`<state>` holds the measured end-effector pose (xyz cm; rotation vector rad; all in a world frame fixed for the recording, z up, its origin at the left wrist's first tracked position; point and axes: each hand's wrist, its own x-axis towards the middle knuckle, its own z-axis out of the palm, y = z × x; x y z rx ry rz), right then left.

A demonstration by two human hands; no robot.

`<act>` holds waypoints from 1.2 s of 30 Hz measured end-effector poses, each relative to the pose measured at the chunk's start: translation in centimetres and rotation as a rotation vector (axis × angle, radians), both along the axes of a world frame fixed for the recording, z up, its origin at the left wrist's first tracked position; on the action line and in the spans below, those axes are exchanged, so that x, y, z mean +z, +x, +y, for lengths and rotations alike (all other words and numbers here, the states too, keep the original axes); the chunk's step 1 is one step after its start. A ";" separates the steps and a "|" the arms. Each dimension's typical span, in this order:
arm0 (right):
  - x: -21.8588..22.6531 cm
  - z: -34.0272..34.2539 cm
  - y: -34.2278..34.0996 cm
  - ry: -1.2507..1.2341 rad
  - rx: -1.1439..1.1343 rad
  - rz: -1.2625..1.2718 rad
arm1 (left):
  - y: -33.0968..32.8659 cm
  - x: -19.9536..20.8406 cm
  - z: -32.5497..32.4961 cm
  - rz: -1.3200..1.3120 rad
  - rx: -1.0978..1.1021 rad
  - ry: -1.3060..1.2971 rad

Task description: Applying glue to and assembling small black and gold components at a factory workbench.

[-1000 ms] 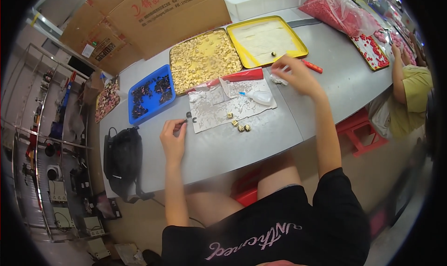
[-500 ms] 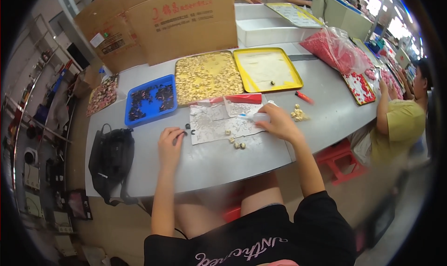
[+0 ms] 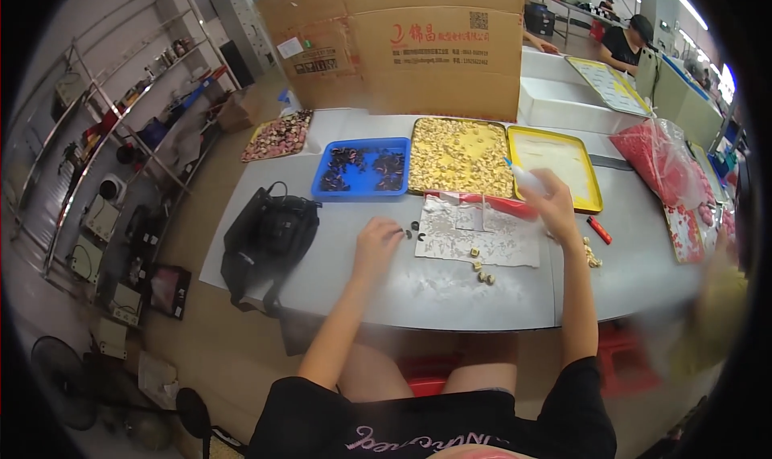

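My left hand (image 3: pixel 375 247) rests low over the grey table, its fingertips pinched on a small black curved piece (image 3: pixel 401 231). Right beside it lie a couple of similar black pieces (image 3: pixel 415 226). In my right hand (image 3: pixel 553 208) is a small translucent squeeze bottle (image 3: pixel 527 181), its blue tip pointing up and left over the trays. Between my hands a stained white sheet (image 3: pixel 507 246) covers part of the tabletop. Several small cream-coloured pieces (image 3: pixel 475 252) sit on its near edge and just in front of it.
Behind the sheet stand a blue tray (image 3: pixel 360 192) of black pieces, a yellow tray (image 3: pixel 462 149) full of cream pieces and another yellow-rimmed tray (image 3: pixel 596 187). A black bag (image 3: pixel 277 230) lies left; a red lighter (image 3: pixel 599 230) lies right. Cardboard (image 3: pixel 434 73) walls the back.
My right hand has raised the bottle from the sheet, and its tip now points up. My left hand keeps its pinch beside the sheet. The whole view has swung leftward.
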<state>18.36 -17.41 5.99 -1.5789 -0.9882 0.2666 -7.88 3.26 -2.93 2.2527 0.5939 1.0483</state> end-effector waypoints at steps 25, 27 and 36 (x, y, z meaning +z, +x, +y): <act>-4.3 3.4 -1.6 0.194 -0.025 0.213 | 7.3 6.7 -2.7 -0.121 -0.378 -0.066; -4.4 3.5 -1.6 0.217 -0.024 0.219 | 8.7 5.8 -3.5 -0.105 -0.443 -0.096; -4.8 3.8 -2.0 0.208 0.079 0.362 | 9.1 2.6 -4.1 -0.068 -0.364 -0.397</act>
